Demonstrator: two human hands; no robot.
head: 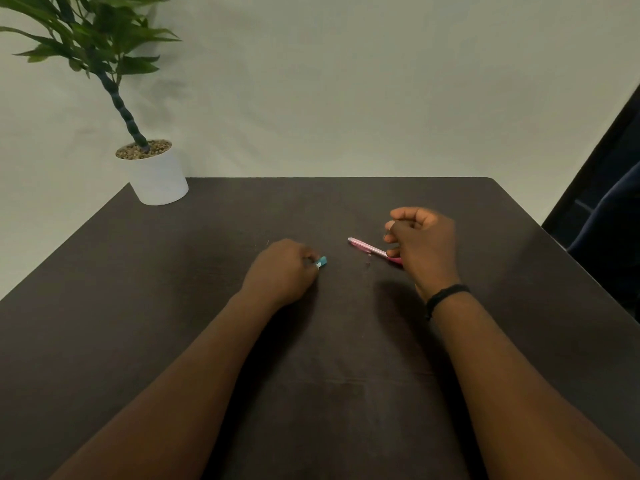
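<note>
Fingers of my left hand are curled tight round a small teal piece, only its tip poking out past the knuckles, hand low on the dark table, approx mid-table. Right hand hovers just to the rt, fingers curled inward and blurred, so I can't tell if they pinch anything. Pink pen lies flat on the table right beside that hand, one end hidden behind it, pale end pointing left twd the teal piece w/ a gap between them. Black band on my rt wrist. White pot w/ a green plant sits at the far left corner
</note>
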